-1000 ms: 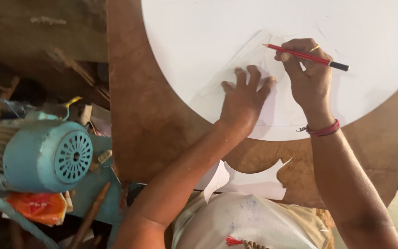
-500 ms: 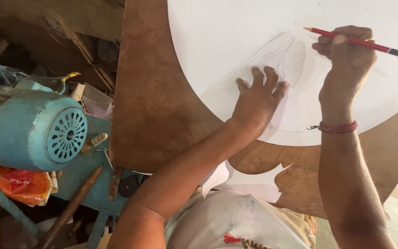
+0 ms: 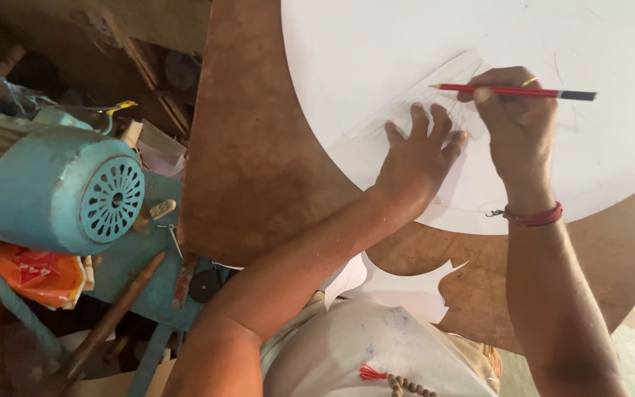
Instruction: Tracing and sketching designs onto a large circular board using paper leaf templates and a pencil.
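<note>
Pinched between the thumb and fingers of the right hand (image 3: 512,121), a red pencil (image 3: 512,91) is held level in the upper right of the frame, its tip pointing left above a pale paper template (image 3: 413,99). The template is kept from sliding by the left hand (image 3: 417,158), pressed flat with fingers spread, clamped on nothing. Both lie on a large white round board (image 3: 376,44) over a brown wooden panel (image 3: 259,147). A turquoise motor (image 3: 60,187) sits at the left.

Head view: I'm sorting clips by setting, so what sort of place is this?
Probably a small woodworking or craft workshop: a teal electric motor sits beside a brown board, where the right hand holds a red pencil over a white round sheet.
</note>
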